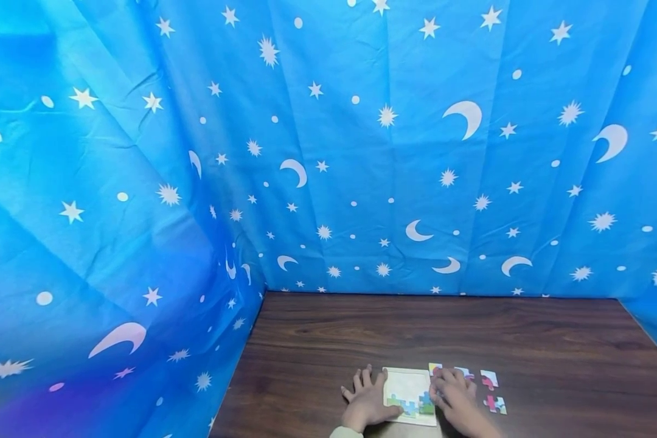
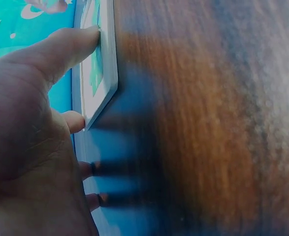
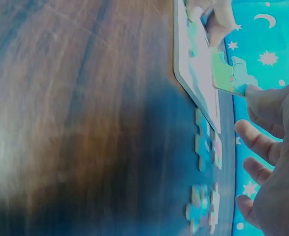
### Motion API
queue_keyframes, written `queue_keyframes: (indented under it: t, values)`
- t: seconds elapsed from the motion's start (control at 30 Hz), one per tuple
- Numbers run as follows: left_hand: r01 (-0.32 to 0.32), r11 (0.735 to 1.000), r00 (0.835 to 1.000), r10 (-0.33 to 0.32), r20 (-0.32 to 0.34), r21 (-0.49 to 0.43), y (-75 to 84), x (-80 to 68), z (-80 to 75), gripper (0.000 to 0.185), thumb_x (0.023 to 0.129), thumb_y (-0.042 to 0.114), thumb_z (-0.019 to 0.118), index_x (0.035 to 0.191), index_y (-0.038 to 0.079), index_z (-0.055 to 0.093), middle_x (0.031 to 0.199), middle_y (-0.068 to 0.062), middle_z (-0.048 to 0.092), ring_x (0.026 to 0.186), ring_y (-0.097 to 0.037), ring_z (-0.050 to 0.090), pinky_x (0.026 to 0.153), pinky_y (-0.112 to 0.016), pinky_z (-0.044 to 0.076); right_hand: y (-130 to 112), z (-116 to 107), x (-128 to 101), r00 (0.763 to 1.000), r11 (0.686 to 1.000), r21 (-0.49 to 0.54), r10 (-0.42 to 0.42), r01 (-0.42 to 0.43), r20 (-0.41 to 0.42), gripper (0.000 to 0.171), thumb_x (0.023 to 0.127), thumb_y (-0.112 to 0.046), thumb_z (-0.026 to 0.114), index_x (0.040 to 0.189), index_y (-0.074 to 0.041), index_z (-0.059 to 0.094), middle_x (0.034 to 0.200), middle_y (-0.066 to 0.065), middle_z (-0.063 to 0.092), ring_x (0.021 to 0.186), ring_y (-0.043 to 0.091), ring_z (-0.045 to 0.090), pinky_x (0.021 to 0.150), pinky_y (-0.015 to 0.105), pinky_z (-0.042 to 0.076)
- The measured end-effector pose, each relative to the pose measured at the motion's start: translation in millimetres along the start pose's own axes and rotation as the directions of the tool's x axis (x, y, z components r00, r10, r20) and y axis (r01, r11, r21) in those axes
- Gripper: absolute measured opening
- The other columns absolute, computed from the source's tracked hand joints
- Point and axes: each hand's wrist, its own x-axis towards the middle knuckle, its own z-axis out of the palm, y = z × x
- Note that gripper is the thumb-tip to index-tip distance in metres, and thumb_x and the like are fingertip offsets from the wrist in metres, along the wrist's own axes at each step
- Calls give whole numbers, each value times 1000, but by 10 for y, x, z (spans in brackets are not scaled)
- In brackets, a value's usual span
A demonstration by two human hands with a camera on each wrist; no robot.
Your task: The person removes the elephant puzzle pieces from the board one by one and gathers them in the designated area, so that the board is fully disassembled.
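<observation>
A square wooden puzzle tray [image 1: 410,371] lies on the table, with green and blue pieces [image 1: 402,404] along its lower side. My left hand [image 1: 365,404] rests at the tray's left edge with its fingers spread and the thumb on the lower corner. In the left wrist view that thumb [image 2: 78,44] presses on the tray's rim. Over the tray's right part, my right hand [image 1: 453,396] pinches a green and light-blue jigsaw piece [image 3: 228,73] by its edge. The right hand's other fingers [image 3: 257,140] are held apart from the piece.
Loose jigsaw pieces lie to the right of the tray: one at its upper right corner [image 1: 434,368], one partly behind the right hand [image 1: 462,370], and two farther right [image 1: 489,379]. A blue star-and-moon cloth [image 1: 361,201] stands behind the dark wooden table [image 1: 306,340].
</observation>
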Motion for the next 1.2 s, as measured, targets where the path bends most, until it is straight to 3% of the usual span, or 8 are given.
queue_keyframes:
  t: [0.2,0.37,0.5,0.6,0.77,0.87,1.07,1.2]
  values:
    - [8,1000,1000,-8,-6,14,-67,22,-19,84,71,65,63,142,31,35,144,-16,26,132,-42,18,86,-78,10,29,-165,19,998,998,32,61,-62,32,35,73,-8,73,65,-28,45,97,3,57,102,35,42,72,63,26]
    - [-5,1000,1000,5,-11,4,-103,49,2,84,70,64,64,142,30,35,145,-16,25,132,-43,16,86,-79,8,85,-353,-43,971,985,31,160,-168,177,29,80,-7,67,67,-24,47,104,6,55,105,38,39,74,61,23]
    - [-9,1000,1000,9,-13,9,-95,51,0,84,70,64,64,142,30,35,145,-16,26,132,-43,17,86,-79,9,155,-476,-133,950,975,-19,221,-222,222,8,83,-12,65,77,-13,60,110,13,54,107,40,36,76,62,23]
    - [-7,1000,1000,8,-19,21,-90,49,-5,84,70,64,64,141,30,36,144,-16,27,132,-42,18,86,-78,9,230,-544,-211,945,971,-49,240,-235,223,11,82,-14,67,88,-5,66,113,19,53,108,42,35,76,63,24]
    - [-5,999,999,6,-33,37,-85,42,17,84,69,63,64,141,29,36,144,-17,28,131,-42,19,85,-79,10,381,-700,-311,877,944,-19,315,-330,364,14,85,-15,63,93,-4,65,112,17,52,110,47,32,76,64,20]
    - [-7,999,999,9,-34,43,-77,25,22,84,70,64,64,141,29,36,144,-17,28,131,-42,20,85,-79,10,482,-783,-356,824,921,-55,372,-387,427,7,86,-19,62,87,-12,62,109,10,51,109,44,33,77,64,20]
    - [-11,1000,999,12,-43,23,-98,21,42,84,70,64,63,142,30,35,145,-16,26,132,-43,18,85,-79,8,616,-798,-464,860,937,-141,350,-321,372,19,83,-16,65,73,-24,51,100,0,46,102,38,37,72,60,28]
    - [-5,1000,1000,5,-27,8,-77,6,12,84,71,64,62,143,31,34,146,-16,24,133,-43,16,86,-79,6,686,-794,-478,844,928,-162,372,-335,386,11,85,-20,64,79,-22,55,102,3,48,103,39,37,72,60,28]
